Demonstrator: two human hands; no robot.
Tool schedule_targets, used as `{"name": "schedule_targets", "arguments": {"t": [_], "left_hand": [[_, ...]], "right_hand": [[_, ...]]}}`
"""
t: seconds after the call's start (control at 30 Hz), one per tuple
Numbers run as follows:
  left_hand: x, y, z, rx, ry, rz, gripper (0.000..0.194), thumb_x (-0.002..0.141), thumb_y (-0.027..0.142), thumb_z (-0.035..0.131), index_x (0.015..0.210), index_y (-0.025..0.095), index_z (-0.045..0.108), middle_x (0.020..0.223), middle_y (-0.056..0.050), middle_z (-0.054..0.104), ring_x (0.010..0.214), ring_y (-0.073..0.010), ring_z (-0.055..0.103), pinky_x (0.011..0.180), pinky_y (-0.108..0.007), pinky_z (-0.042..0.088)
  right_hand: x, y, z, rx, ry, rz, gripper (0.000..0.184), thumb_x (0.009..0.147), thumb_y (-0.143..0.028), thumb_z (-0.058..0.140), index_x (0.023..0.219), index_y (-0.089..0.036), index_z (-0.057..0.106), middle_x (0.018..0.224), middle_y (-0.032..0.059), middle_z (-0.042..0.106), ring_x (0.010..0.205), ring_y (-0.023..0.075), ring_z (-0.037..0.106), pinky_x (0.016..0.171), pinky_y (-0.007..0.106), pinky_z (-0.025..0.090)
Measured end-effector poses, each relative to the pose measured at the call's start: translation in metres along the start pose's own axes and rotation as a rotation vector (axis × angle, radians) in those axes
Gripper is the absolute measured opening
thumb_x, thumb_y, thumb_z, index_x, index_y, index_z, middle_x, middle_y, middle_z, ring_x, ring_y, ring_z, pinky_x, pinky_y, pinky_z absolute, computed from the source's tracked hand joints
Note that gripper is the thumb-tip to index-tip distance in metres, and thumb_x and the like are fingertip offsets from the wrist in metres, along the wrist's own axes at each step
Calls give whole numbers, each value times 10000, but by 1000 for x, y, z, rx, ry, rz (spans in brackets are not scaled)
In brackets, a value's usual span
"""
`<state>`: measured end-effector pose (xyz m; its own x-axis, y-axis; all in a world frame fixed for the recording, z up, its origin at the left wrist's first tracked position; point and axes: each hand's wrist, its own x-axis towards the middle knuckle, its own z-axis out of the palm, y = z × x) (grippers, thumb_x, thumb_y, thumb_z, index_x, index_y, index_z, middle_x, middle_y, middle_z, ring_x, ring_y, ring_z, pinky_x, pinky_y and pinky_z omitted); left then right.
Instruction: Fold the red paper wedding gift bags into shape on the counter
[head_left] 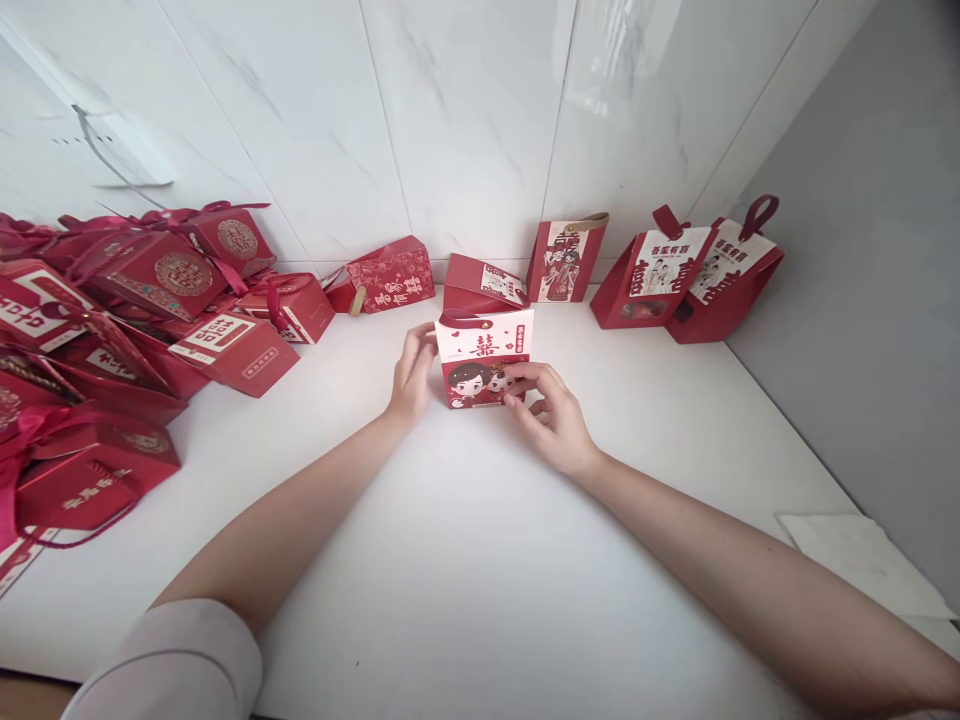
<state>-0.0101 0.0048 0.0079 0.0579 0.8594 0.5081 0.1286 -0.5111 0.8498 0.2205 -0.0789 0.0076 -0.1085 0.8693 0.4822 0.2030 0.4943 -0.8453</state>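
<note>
1. Cartoon-print box (484, 360): smooth printed paperboard, low sheen.
2. Pink ribbon (37, 425): cloth, satin-like gloss.
3. Tabletop (420, 560): smooth, white, semi-matt surface.
4. Wall tiles (480, 120): glossy, reflective, marble-veined finish.
5. Grey side panel (862, 250): smooth, matt, uniform finish.
6. Sleeve (169, 660): matt cloth, plain finish.
7. White sheet (862, 565): thin, matt, paper-like material.

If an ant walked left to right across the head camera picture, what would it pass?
Pile of red boxes, patterned red box, box with cartoon faces, upright box with gold strap, two boxes with red straps, white sheet.
</note>
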Motion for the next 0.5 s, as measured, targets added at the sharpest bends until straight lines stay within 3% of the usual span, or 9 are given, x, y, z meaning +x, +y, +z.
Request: {"name": "schedule_targets", "arguments": {"t": [0.13, 0.17, 0.3, 0.33, 0.4, 0.43, 0.5], "left_hand": [[12, 37, -10, 174, 68, 279, 527, 1032, 637, 445, 1357, 245, 581, 1336, -126, 684, 1219, -278, 674, 1075, -457, 516], [17, 51, -12, 255, 22, 319, 508, 1020, 627, 486, 1344, 250, 593, 1346, -124, 678, 1226, -283, 669, 1074, -458, 517], [41, 102, 0, 604, -313, 263, 482, 944, 536, 652, 1331, 250, 651, 1351, -86, 686, 1232, -285, 668, 1029, -423, 549], [47, 110, 7, 665, -400, 219, 479, 927, 518, 668, 1322, 245, 668, 1307, -77, 713, 1165, -287, 698, 973, -419, 567], [58, 122, 20, 779, -505, 149, 310, 921, 469, 664, 1043, 203, 767, 975, -76, 771, 920, -298, 743, 866, -438, 570], [62, 128, 24, 826, -531, 133, 283, 914, 452, 672, 870, 187, 761, 792, -70, 727, 836, -306, 739, 856, -457, 559], [63, 147, 21, 878, -557, 175, 319, 874, 452, 714, 706, 181, 705, 620, -40, 612, 806, -320, 736, 876, -487, 550]], "right_hand": [[3, 3, 1, 115, 116, 125, 257, 972, -435, 654, 1158, -261, 622, 1221, 82, 655, 882, 189, 684, 529, 270, 562], [4, 3, 1, 157, 138, 163, 266, 960, -453, 664, 1134, -257, 619, 1211, 76, 656, 847, 178, 674, 517, 265, 553], [12, 7, -5, 268, 240, 250, 279, 905, -484, 686, 1021, -239, 617, 1001, 34, 670, 711, 144, 637, 465, 235, 490], [13, 9, -8, 280, 266, 259, 269, 890, -478, 684, 985, -236, 615, 938, 22, 671, 683, 139, 630, 462, 230, 477], [16, 13, -14, 303, 302, 284, 246, 840, -440, 688, 946, -231, 616, 859, 6, 675, 648, 128, 620, 459, 217, 453], [18, 16, -17, 317, 321, 314, 239, 814, -418, 690, 940, -227, 622, 836, 2, 675, 642, 125, 618, 456, 208, 438], [19, 20, -22, 347, 372, 397, 232, 759, -382, 687, 912, -217, 630, 803, -2, 675, 625, 119, 613, 446, 195, 412]]}}
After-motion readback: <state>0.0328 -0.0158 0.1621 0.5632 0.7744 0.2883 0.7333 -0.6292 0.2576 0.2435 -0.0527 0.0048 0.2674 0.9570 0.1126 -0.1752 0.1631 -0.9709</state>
